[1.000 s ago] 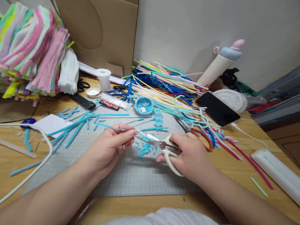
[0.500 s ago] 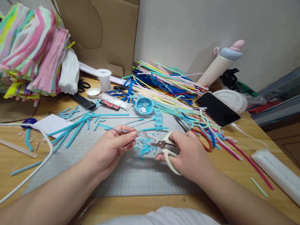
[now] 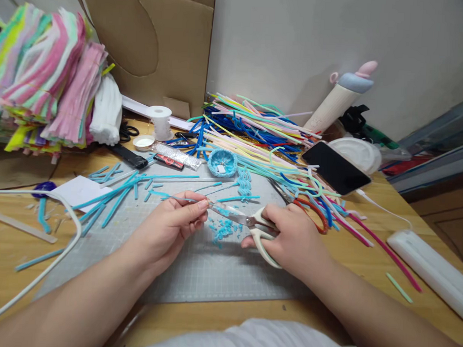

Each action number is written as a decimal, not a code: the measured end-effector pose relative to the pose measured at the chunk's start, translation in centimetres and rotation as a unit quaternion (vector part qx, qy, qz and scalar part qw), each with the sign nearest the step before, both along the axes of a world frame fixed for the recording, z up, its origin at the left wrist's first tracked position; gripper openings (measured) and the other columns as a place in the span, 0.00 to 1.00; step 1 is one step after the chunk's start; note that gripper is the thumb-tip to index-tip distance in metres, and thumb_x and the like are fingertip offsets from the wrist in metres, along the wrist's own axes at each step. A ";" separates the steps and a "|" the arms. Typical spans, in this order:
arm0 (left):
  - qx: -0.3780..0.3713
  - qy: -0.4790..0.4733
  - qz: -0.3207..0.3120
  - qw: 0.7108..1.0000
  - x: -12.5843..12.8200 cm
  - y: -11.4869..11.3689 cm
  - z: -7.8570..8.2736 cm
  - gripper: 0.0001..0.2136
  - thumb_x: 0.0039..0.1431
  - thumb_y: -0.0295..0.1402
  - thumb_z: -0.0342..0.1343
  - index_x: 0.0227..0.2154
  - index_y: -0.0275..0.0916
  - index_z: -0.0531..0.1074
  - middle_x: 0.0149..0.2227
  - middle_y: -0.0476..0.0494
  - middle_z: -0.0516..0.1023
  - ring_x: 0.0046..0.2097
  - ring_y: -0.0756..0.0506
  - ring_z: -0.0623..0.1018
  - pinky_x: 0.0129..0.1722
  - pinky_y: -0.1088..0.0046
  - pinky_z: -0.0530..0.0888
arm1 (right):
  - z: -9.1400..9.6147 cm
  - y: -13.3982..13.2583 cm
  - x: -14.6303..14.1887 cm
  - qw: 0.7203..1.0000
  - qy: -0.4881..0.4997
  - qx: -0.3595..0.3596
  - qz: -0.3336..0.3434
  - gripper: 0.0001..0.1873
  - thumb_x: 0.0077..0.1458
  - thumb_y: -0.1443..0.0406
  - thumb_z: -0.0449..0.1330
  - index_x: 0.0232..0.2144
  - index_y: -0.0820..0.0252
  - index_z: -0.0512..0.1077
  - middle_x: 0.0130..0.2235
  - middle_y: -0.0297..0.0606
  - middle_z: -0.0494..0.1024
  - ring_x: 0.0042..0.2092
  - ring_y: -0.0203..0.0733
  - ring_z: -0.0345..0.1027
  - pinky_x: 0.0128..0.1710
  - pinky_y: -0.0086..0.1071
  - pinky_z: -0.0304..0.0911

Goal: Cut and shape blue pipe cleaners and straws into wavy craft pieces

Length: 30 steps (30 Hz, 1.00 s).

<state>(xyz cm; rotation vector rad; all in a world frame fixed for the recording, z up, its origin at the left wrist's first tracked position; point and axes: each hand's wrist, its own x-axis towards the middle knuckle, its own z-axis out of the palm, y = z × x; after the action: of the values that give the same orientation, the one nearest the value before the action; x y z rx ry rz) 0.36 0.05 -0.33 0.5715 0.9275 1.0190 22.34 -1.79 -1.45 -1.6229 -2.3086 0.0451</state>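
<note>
Left hand (image 3: 168, 227) pinches a light blue pipe cleaner (image 3: 172, 196) over the grey cutting mat (image 3: 211, 275), fingertips clamped tight on it. Right hand (image 3: 290, 237) grips the white scissors (image 3: 239, 218), fingers curled through the handles and blade tips at the stem's end. Blue fuzz trimmings (image 3: 223, 228) lie just below. The red packet (image 3: 168, 161) behind has a label way too blurry to read. The little blue woven cup (image 3: 222, 163) holds something pale.

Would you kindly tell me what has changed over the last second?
The scissors in the right hand drew back slightly, then returned, blades again at the blue pipe cleaner. The left hand kept pinching that pipe cleaner; the clippings and cutting mat stayed put.
</note>
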 end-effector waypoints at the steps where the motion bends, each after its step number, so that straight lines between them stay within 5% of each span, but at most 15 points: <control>1: 0.001 0.000 -0.001 1.000 0.0 0.0 0.0 0.06 0.45 0.26 0.64 0.26 0.35 0.72 0.22 0.52 0.72 0.24 0.56 0.70 0.24 0.83 0.66 | 0.0 0.0 0.0 1.000 0.004 0.002 -0.003 0.18 0.43 0.52 0.62 0.20 0.57 0.61 0.20 0.32 0.67 0.27 0.40 0.59 0.27 0.29 0.47; 13: 0.061 0.140 0.031 0.988 0.2 -0.2 0.4 0.07 0.43 0.30 0.65 0.25 0.37 0.72 0.23 0.52 0.74 0.26 0.54 0.70 0.26 0.81 0.64 | 0.3 0.6 0.8 0.992 0.104 0.003 -0.068 0.19 0.42 0.52 0.63 0.20 0.56 0.60 0.19 0.28 0.63 0.24 0.36 0.56 0.24 0.27 0.49; 30: 0.144 0.227 0.047 0.962 0.1 -0.7 0.6 0.05 0.44 0.32 0.64 0.25 0.39 0.74 0.26 0.50 0.77 0.30 0.50 0.74 0.32 0.77 0.68 | 1.2 0.2 0.0 1.000 -0.007 0.026 0.003 0.14 0.46 0.54 0.60 0.23 0.57 0.64 0.20 0.31 0.67 0.26 0.39 0.59 0.29 0.31 0.47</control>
<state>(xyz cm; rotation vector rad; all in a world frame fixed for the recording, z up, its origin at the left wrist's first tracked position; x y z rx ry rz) 0.42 -0.61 0.31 1.0446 1.2253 1.1413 22.38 -1.57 -0.26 -1.5961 -2.3053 -0.0240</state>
